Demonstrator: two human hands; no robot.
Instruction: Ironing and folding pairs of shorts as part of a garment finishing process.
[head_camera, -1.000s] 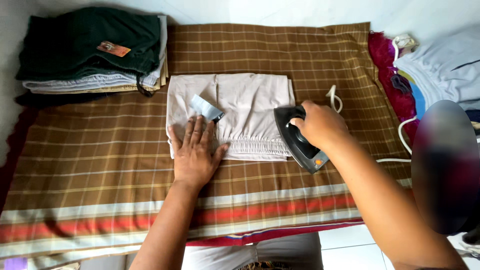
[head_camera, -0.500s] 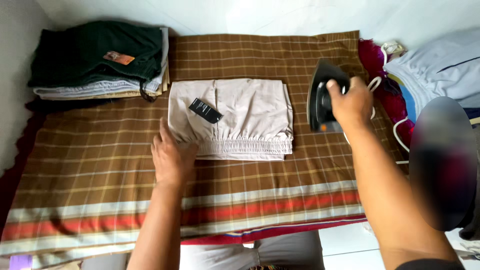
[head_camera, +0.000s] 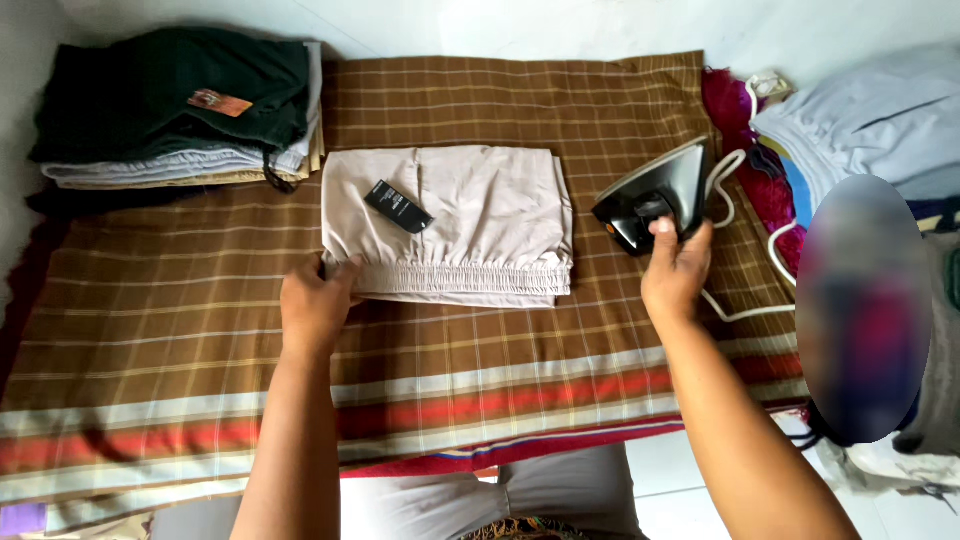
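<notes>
A brown checked cloth (head_camera: 480, 110) with red and pale stripes along its near edge covers the tabletop and carries everything in use. At its far left corner sits a stack of folded clothes (head_camera: 170, 110), dark green on top with pale layers beneath. To the right, off the cloth, lies a heap of pale blue and white laundry (head_camera: 870, 120).

In the middle of the cloth lies the folded beige garment (head_camera: 450, 225), its gathered waistband along the near edge and a small black tag (head_camera: 398, 206) resting on top. The left hand (head_camera: 315, 305) is at the garment's near left corner, its fingers (head_camera: 338, 268) curled onto the waistband edge, seemingly pinching it, though how firmly cannot be told.

The iron (head_camera: 655, 195) stands tipped up on its heel just right of the garment, apart from it, with its white cord (head_camera: 735, 185) trailing to the right. The right hand (head_camera: 678, 275) has its fingers (head_camera: 662, 232) closed on the iron's handle.

The pressing of this piece looks finished: the step in hand seems to be parking the iron and taking up the garment. The next move would call for a steady release so the iron stays upright, and a lift that keeps the fold intact.
</notes>
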